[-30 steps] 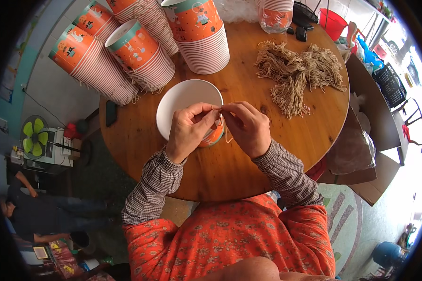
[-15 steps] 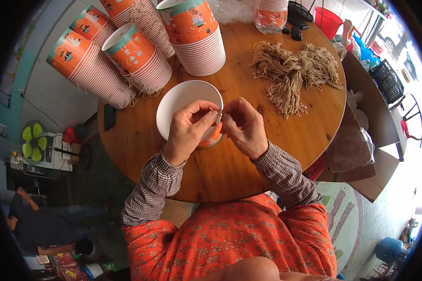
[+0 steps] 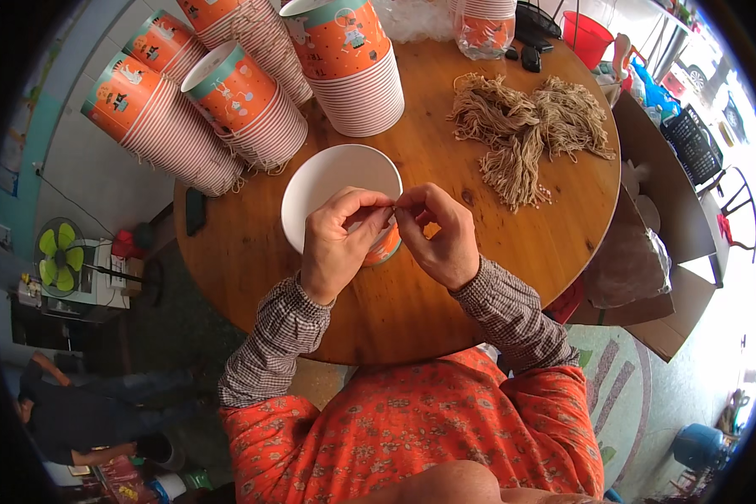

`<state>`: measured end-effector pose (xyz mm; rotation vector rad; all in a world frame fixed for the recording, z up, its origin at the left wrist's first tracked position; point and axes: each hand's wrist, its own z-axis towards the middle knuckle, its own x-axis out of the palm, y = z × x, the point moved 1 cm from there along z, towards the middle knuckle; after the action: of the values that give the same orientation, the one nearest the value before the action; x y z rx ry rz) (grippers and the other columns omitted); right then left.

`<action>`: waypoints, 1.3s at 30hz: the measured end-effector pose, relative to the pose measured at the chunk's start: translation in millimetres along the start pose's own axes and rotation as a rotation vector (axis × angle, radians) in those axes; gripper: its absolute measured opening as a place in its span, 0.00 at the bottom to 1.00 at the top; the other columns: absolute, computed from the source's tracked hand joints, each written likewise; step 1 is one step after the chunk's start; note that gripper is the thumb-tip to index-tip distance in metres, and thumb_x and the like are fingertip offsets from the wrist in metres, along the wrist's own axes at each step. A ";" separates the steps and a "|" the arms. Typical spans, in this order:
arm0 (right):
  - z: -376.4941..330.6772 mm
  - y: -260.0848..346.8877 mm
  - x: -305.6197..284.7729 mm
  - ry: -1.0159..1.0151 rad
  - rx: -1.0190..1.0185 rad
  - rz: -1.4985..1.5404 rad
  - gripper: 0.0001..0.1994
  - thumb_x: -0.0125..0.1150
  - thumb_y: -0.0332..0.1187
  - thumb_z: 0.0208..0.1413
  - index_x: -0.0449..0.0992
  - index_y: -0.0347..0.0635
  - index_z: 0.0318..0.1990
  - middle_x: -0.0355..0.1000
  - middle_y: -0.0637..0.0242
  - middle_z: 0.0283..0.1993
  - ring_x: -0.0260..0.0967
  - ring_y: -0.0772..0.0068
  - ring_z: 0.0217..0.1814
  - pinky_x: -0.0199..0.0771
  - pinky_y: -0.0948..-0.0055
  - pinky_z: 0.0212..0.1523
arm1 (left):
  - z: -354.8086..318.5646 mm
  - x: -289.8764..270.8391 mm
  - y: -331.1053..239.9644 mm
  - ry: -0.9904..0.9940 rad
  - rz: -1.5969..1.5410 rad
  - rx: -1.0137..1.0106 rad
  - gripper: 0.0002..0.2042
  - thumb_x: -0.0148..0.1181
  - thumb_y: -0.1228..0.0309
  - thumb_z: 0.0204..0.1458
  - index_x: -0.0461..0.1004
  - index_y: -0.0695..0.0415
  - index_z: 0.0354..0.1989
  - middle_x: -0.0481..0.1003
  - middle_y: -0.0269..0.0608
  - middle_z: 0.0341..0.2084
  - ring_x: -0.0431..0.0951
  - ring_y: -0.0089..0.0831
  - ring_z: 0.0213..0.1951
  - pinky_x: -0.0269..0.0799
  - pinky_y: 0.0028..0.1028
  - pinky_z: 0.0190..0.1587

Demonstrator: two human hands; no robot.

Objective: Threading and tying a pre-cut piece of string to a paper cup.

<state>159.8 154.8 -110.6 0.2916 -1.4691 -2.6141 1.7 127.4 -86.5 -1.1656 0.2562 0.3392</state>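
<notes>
A single paper bucket (image 3: 326, 178), white inside and orange outside, stands tilted on the table in front of me. My left hand (image 3: 338, 245) is over its near right rim, thumb and fingertips pinched together. Right against those fingertips, my right hand (image 3: 441, 225) makes a similar pinch. Whatever lies between the fingertips is too small to make out. Tan cords (image 3: 525, 126) lie in loose bundles farther right on the table. Beyond the bucket rises a tall stack of nested orange-and-white buckets (image 3: 357, 92).
More bucket stacks (image 3: 248, 109) with cord ends hanging from them crowd the left back of the round wooden table (image 3: 269, 290). A dark phone-like object (image 3: 196, 210) lies at its left edge. Open cardboard boxes (image 3: 647, 311) stand right, a green fan (image 3: 60, 252) left, and another person (image 3: 76, 412) lower left.
My hands have shifted slightly, their fingertips now pressed closer together. The bucket has moved a little to the right.
</notes>
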 end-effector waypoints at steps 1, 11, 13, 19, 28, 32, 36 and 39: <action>0.3 -0.1 -0.2 0.007 -0.016 -0.013 0.06 0.59 0.21 0.51 0.72 0.35 0.36 0.73 0.65 0.32 0.70 0.78 0.31 0.72 0.79 0.32 | 0.1 -0.2 -0.3 -0.008 0.040 0.063 0.04 0.61 0.78 0.52 0.76 0.62 0.35 0.76 0.37 0.30 0.78 0.23 0.32 0.74 0.21 0.36; 4.8 4.0 -0.3 0.042 -0.053 -0.034 0.06 0.58 0.21 0.53 0.72 0.35 0.38 0.74 0.66 0.33 0.72 0.79 0.32 0.72 0.79 0.30 | 7.9 -14.9 1.9 0.179 -0.002 -0.107 0.05 0.55 0.75 0.56 0.74 0.64 0.36 0.74 0.34 0.33 0.74 0.20 0.35 0.71 0.23 0.42; 2.9 -6.0 2.2 0.074 0.097 0.170 0.06 0.57 0.21 0.54 0.71 0.35 0.38 0.74 0.66 0.34 0.73 0.79 0.33 0.74 0.79 0.31 | 8.1 -14.6 3.0 0.282 -0.574 -0.426 0.07 0.53 0.72 0.57 0.73 0.62 0.38 0.74 0.34 0.33 0.74 0.22 0.35 0.70 0.25 0.43; -0.7 -4.1 2.2 0.169 0.243 0.561 0.08 0.57 0.23 0.57 0.69 0.36 0.44 0.76 0.66 0.36 0.74 0.81 0.36 0.75 0.80 0.34 | 9.0 -17.8 17.0 0.305 -0.993 -0.643 0.08 0.53 0.71 0.58 0.74 0.63 0.39 0.76 0.36 0.33 0.76 0.23 0.36 0.73 0.24 0.43; 1.5 -7.5 -8.0 0.106 0.022 0.189 0.05 0.57 0.24 0.58 0.73 0.34 0.41 0.75 0.67 0.32 0.73 0.81 0.34 0.75 0.79 0.33 | 5.8 -8.3 5.6 0.256 -0.849 -0.607 0.09 0.55 0.73 0.58 0.74 0.65 0.43 0.77 0.37 0.34 0.76 0.22 0.36 0.72 0.21 0.42; 6.5 -14.9 -13.0 0.120 0.243 0.589 0.04 0.55 0.26 0.60 0.72 0.35 0.40 0.72 0.71 0.28 0.68 0.85 0.27 0.72 0.83 0.29 | 5.0 -9.0 4.3 0.259 -0.725 -0.548 0.09 0.55 0.74 0.58 0.74 0.65 0.43 0.77 0.36 0.34 0.75 0.20 0.36 0.72 0.20 0.42; 6.7 -11.9 -14.8 0.132 0.265 0.556 0.05 0.53 0.28 0.62 0.70 0.37 0.42 0.72 0.71 0.28 0.68 0.85 0.27 0.70 0.84 0.27 | 4.2 -6.3 2.2 0.279 -0.646 -0.484 0.08 0.56 0.74 0.57 0.74 0.65 0.42 0.76 0.35 0.33 0.74 0.19 0.35 0.71 0.19 0.41; 5.2 -7.9 -12.3 0.084 0.267 0.451 0.05 0.52 0.28 0.63 0.68 0.38 0.42 0.72 0.70 0.26 0.68 0.85 0.25 0.71 0.82 0.26 | 4.0 -3.0 -0.8 0.247 -0.542 -0.409 0.08 0.57 0.73 0.57 0.75 0.65 0.40 0.76 0.34 0.32 0.74 0.17 0.34 0.71 0.19 0.39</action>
<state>170.4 165.7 -113.4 0.0790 -1.6298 -2.0373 -0.6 130.4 -83.3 -1.6271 0.0766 -0.2445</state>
